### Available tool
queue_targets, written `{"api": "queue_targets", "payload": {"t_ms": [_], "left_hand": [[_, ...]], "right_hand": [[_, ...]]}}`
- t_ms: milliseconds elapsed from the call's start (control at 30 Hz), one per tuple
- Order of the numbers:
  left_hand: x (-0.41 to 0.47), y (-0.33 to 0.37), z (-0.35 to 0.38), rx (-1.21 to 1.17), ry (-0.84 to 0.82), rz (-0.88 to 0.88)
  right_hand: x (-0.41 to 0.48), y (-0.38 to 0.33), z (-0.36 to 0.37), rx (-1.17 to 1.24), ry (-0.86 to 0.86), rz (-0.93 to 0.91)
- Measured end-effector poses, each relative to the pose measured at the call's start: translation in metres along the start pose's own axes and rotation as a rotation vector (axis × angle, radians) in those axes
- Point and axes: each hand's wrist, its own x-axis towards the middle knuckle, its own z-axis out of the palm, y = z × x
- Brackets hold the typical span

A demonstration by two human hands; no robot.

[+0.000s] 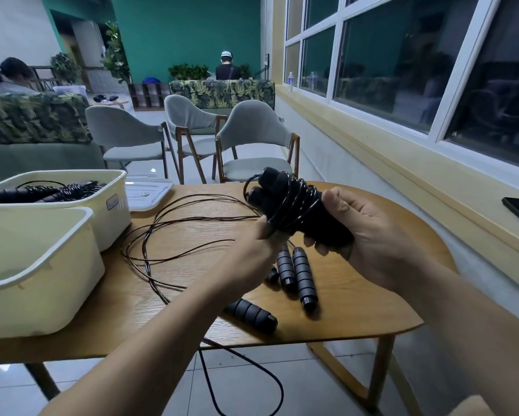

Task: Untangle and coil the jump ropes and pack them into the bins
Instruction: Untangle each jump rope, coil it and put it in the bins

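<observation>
Both hands (369, 232) raised, fingers (318, 246) curled — rope bundle (294, 205)

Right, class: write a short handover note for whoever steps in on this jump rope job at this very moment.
Right hand: gripping a handle bundle with cord wound around it.
Left hand: pinching the cord at the bundle.
Done: far bin holds packed ropes.
Left: near bin looks empty; loose cord sprawls across the table, one loop hanging off the front edge; spare handles lie below the hands. Finish the wrap, bin it, then coil the rest.
</observation>
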Motion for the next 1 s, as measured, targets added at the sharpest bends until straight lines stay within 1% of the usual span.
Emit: {"api": "queue_targets", "payload": {"t_ms": [67, 100, 233, 400, 533, 667, 767, 867, 1000], "left_hand": [[-0.003, 0.005, 0.002, -0.09, -0.048, -0.031], [-0.005, 0.007, 0.003, -0.139, -0.069, -0.045], [-0.004, 0.009, 0.006, -0.237, -0.071, -0.103], [-0.003, 0.014, 0.004, -0.443, -0.079, -0.158], [-0.001, 0.016, 0.004, -0.442, -0.074, -0.184], [-0.002, 0.021, 0.003, -0.471, -0.107, -0.128], [-0.006, 0.028, 0.0, -0.46, -0.124, -0.111], [-0.007, 0.029, -0.004, -0.44, -0.098, -0.135], [-0.005, 0.024, -0.009, -0.486, -0.033, -0.154]], "right_hand": [[0.002, 0.002, 0.001, -0.023, 0.041, -0.03], [0.002, 0.003, 0.002, -0.071, 0.06, -0.054], [0.004, 0.011, 0.005, -0.298, 0.139, -0.156], [0.005, 0.016, 0.008, -0.533, 0.222, -0.243], [0.007, 0.024, 0.01, -0.676, 0.273, -0.313], [0.008, 0.026, 0.014, -0.83, 0.324, -0.393], [0.007, 0.028, 0.02, -0.872, 0.302, -0.449], [0.005, 0.03, 0.026, -0.909, 0.282, -0.495], [0.004, 0.033, 0.026, -1.007, 0.329, -0.541]]}}
